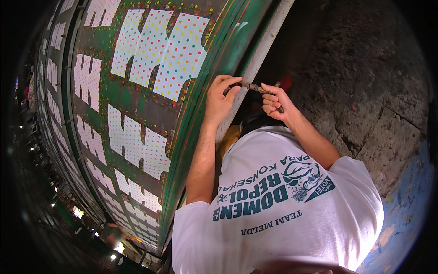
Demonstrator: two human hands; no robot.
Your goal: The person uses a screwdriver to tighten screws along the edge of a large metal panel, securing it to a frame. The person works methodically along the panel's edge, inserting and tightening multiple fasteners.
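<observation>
A dark, grimy rod-like metal piece (253, 87) with a short crossbar lies across the pale metal rail at the edge of the long green table. My left hand (221, 99) is over the table's edge, thumb and fingers curled round a dark, curved part at the piece's left end. On its other end, just beyond the rail, my right hand (276, 103) is closed, with a dark tip poking out below the fingers. The palms hide some of the piece, and its exact kind cannot be made out.
On the long green table (194, 118), to my left, lie several white cut pieces with coloured dots (180, 52), in rows. A pale metal rail (269, 42) runs along its edge. Rough, dark concrete floor (365, 96) is at right. A person (112, 235) stands far off at lower left.
</observation>
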